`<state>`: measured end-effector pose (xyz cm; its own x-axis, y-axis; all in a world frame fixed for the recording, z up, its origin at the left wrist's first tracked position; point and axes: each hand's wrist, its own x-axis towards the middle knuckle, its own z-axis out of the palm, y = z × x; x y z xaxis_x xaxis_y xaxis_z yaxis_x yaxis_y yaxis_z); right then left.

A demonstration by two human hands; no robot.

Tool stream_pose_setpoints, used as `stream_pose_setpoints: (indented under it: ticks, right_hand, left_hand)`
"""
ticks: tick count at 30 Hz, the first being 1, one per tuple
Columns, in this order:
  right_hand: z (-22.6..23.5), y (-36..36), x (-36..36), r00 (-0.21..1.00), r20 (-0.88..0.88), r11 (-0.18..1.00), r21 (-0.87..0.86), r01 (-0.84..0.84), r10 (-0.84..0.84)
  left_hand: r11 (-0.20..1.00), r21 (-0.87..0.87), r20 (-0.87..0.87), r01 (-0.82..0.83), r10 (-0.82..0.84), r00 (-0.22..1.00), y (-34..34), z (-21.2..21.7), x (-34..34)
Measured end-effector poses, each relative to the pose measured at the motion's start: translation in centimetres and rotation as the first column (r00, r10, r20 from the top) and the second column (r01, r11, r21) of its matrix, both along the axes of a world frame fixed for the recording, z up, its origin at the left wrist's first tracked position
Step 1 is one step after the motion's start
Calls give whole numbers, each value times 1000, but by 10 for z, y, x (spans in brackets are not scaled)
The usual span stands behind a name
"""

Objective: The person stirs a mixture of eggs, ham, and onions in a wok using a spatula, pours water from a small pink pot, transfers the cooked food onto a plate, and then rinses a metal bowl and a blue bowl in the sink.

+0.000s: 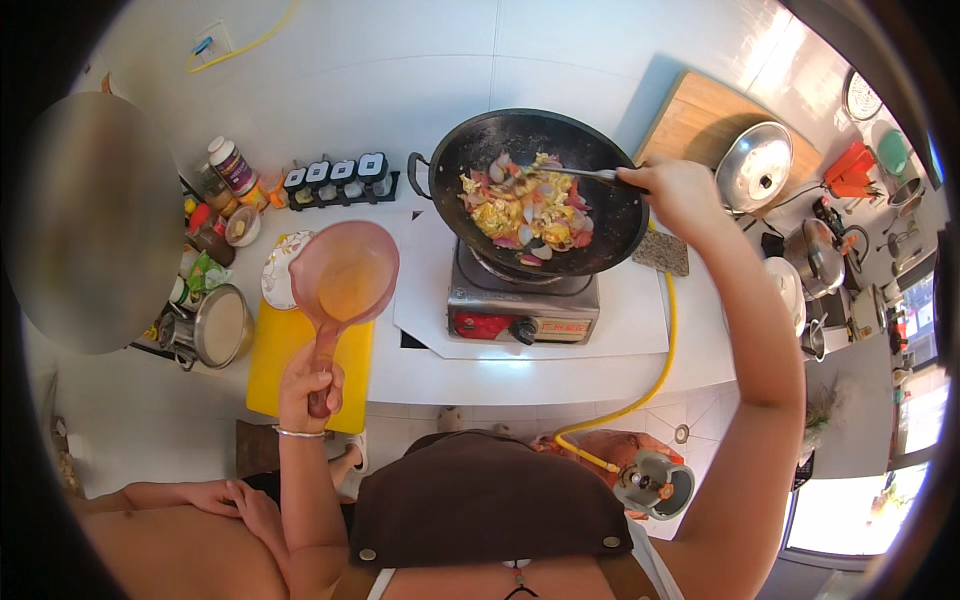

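My left hand (pixel 308 388) is closed round the handle of a pink plastic scoop (pixel 377 262), raised over the counter left of the stove. A yellowish tint shows inside its bowl. My right hand (pixel 682 196) grips the dark handle of a metal spatula (pixel 582 173) at the wok's right rim. The spatula's far end is partly hidden in a mix of egg, onion and reddish pieces (pixel 530 212). That food lies in a black wok (pixel 608 222), which sits on a portable gas stove (pixel 525 305).
A yellow cutting board (pixel 268 372) and patterned plate (pixel 280 270) lie left, near spice jars (pixel 343 178) and a steel pot (pixel 222 325). A yellow hose (pixel 668 340) runs to a gas cylinder (pixel 672 483). A lid (pixel 752 165) leans right. Another person's hands (pixel 235 500) are lower left.
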<state>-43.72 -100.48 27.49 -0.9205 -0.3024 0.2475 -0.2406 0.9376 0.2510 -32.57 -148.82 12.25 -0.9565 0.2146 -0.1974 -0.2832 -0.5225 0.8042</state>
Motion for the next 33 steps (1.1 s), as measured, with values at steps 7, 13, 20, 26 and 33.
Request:
stream_pose_setpoints:
  ticks: [7,13,20,26,33]
  right_hand:
    - [98,24,89,999,-44,1000,17,-13,14]
    - [35,12,65,993,38,991,-74,111,-108]
    - [63,22,-8,942,160,947,-86,310,-294]
    - [43,44,-72,632,723,667,-327,669,-279]
    - [58,5,-52,910,414,928,-352,120,39]
  left_hand:
    - [1000,20,130,-16,13,991,-10,-47,27]
    - [998,-38,168,58,-51,984,-7,-79,21]
    - [993,-102,163,-60,76,984,-23,-94,37]
    - [978,-111,192,-178,197,961,-37,-123,46]
    - [945,-128,204,-302,323,924,-58,-148,52]
